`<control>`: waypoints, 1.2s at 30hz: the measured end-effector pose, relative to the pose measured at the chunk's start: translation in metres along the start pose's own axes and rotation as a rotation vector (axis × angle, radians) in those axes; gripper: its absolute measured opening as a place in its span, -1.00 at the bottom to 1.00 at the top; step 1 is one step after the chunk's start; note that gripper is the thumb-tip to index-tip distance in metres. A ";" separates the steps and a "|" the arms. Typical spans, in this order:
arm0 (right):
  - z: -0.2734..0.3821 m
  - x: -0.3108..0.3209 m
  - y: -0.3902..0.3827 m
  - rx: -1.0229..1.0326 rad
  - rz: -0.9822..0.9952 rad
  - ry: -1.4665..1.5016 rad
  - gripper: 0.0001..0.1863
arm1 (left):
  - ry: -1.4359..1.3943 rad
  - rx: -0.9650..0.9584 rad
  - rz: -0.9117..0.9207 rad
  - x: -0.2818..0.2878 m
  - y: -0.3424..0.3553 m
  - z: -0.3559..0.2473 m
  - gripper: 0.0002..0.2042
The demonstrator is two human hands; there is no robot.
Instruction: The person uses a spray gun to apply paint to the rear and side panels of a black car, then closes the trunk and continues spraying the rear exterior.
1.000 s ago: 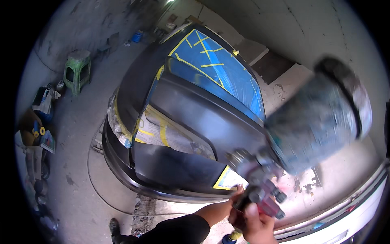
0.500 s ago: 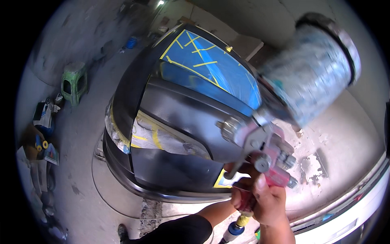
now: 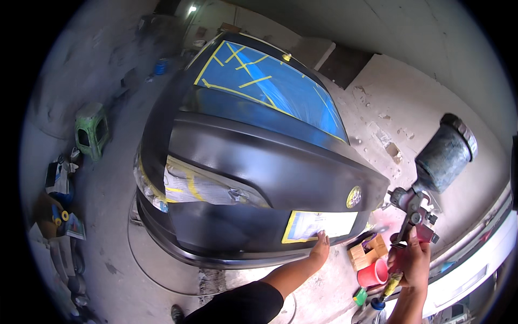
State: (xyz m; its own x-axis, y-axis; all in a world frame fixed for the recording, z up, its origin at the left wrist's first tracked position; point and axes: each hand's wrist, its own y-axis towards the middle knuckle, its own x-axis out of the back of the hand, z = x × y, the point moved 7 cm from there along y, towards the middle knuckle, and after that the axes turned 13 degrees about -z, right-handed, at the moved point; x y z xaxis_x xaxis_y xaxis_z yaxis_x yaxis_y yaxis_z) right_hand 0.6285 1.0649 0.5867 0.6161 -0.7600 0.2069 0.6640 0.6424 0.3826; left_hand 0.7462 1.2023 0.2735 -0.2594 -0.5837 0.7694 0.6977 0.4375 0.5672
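The rear of a dark car [image 3: 259, 162] stands ahead of me, its back window covered with blue masking film [image 3: 280, 86] and yellow tape. My left hand [image 3: 320, 251] reaches to the lower edge of the paper-masked plate area [image 3: 302, 227], fingers stretched out and holding nothing; whether the fingertips touch the paper I cannot tell. Off to the right, my right hand [image 3: 414, 259] is closed round the handle of a paint spray gun [image 3: 415, 213]. Its grey cup [image 3: 445, 154] sits on top, tilted right. An air hose fitting [image 3: 391, 286] hangs below the handle.
A red bucket [image 3: 372, 274] and a cardboard box [image 3: 360, 256] stand on the floor below the gun. A hose [image 3: 145, 262] curves round the car's left rear corner. At far left are a green stool [image 3: 91, 129] and assorted clutter. A white vehicle [image 3: 464, 286] borders the right.
The spray gun has moved away to the right and lower, in my right hand. My left hand, earlier partly hidden behind the gun, now shows alone by the masked plate area.
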 end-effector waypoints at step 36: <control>-0.236 0.115 0.032 -0.199 0.262 0.542 -0.41 | -0.001 0.015 -0.007 -0.008 0.019 -0.004 -0.49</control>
State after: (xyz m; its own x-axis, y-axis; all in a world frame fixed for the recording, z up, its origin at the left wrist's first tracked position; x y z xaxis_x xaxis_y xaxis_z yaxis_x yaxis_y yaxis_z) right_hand 0.8211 1.0212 0.4104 0.8611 -0.4511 -0.2345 0.4963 0.8459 0.1954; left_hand 0.7639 1.2124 0.2773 -0.2647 -0.5863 0.7657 0.6859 0.4436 0.5768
